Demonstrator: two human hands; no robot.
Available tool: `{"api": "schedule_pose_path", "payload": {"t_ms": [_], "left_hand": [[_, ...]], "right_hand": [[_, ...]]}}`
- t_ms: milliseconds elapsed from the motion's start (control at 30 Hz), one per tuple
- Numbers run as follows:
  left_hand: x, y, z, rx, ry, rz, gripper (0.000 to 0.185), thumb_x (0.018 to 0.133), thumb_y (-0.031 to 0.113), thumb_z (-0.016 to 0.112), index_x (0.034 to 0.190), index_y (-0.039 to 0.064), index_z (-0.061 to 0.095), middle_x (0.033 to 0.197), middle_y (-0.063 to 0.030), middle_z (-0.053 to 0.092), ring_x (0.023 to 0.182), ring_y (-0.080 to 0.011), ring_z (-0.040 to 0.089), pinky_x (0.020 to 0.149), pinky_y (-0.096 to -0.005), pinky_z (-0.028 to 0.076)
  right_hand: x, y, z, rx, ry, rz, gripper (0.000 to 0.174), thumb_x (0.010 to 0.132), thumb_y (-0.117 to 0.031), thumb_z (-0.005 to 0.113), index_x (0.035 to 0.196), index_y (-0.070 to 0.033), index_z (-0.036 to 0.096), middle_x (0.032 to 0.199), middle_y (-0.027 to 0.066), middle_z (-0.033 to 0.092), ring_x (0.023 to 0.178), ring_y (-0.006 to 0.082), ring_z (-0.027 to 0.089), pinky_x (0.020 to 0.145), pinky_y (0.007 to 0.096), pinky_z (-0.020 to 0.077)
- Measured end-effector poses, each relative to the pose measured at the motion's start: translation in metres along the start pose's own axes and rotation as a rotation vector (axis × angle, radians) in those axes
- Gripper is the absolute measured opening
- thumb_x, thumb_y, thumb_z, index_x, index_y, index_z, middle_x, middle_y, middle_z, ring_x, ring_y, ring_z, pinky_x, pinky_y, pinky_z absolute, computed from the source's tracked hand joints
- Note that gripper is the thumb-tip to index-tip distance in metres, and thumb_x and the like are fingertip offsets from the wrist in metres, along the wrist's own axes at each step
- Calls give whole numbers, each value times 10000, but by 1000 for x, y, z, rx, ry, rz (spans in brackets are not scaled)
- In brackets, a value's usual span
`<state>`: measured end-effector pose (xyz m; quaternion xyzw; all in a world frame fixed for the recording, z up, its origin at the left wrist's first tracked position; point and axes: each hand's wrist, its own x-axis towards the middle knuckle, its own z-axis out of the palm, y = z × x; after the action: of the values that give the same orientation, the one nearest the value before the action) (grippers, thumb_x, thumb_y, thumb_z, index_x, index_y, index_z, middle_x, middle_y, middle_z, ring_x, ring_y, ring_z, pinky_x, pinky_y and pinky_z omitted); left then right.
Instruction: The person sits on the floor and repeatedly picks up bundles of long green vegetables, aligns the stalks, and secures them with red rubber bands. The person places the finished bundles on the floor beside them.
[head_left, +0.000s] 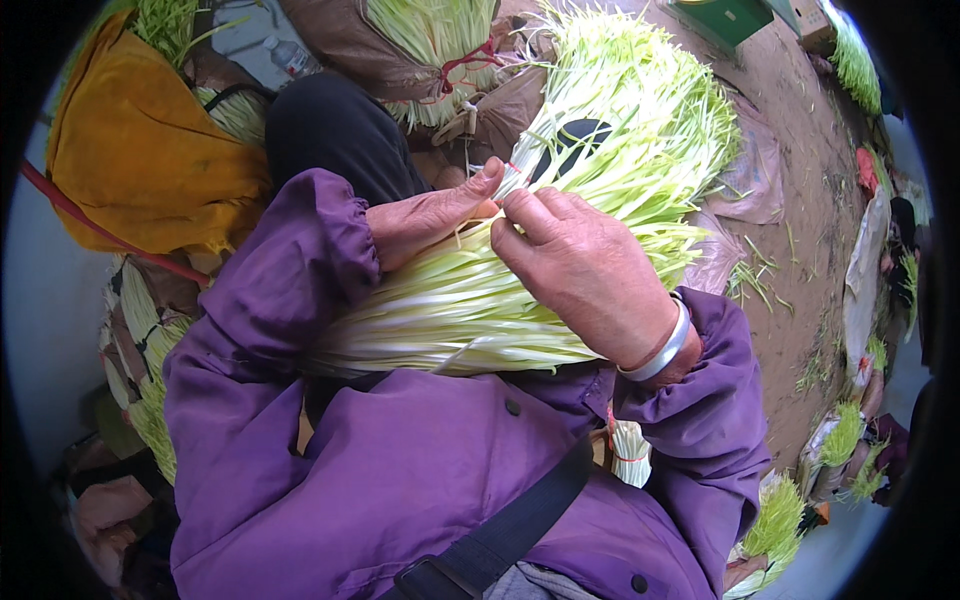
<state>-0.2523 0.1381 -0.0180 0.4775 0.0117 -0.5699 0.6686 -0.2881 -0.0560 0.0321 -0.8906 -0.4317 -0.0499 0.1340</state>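
Observation:
Across my lap lies a thick spread of long, pale chive-like stalks (450, 307), white to yellow-green. My left hand (439, 217) rests at its upper edge with the thumb raised; its other fingers are mostly hidden. Close beside that thumb, my right hand (577, 255) has its fingers bent together over the stalks. What lies between those fingertips is hidden. A second large heap of the same stalks (630, 97) fans out beyond my hands, a bit of red tie near its narrow end.
At the upper left, an orange cloth (150, 150) drapes over bundles. A plastic bottle (291, 56) lies behind my knee. A brown-wrapped bundle with a red tie (469, 64) stands ahead. Scraps litter the earthen floor (795, 277); more bundles (840, 435) line the right side.

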Motion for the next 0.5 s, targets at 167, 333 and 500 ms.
{"api": "schedule_pose_path", "payload": {"t_ms": [167,333,500], "left_hand": [[-5,3,6,9,43,-4,861,922,725,254,1377,12,420,1285,-101,553,1119,-147,561,978,-298,439],[-9,6,4,95,139,-91,962,865,803,267,1336,-14,456,1242,-108,578,1080,-146,573,942,-290,455],[-5,6,7,37,161,-92,965,857,811,271,1316,-15,469,1208,-108,593,1050,-138,580,912,-283,470]], "right_hand": [[-3,4,0,30,-60,-29,210,756,-134,569,948,-50,583,980,89,514,949,239,562,820,355,487],[-14,26,-2,295,-44,81,157,796,-79,618,945,-41,590,885,112,537,859,299,590,754,385,484],[-20,37,11,557,-23,140,180,804,-50,673,971,-41,605,881,124,565,840,338,600,737,398,488]]}}
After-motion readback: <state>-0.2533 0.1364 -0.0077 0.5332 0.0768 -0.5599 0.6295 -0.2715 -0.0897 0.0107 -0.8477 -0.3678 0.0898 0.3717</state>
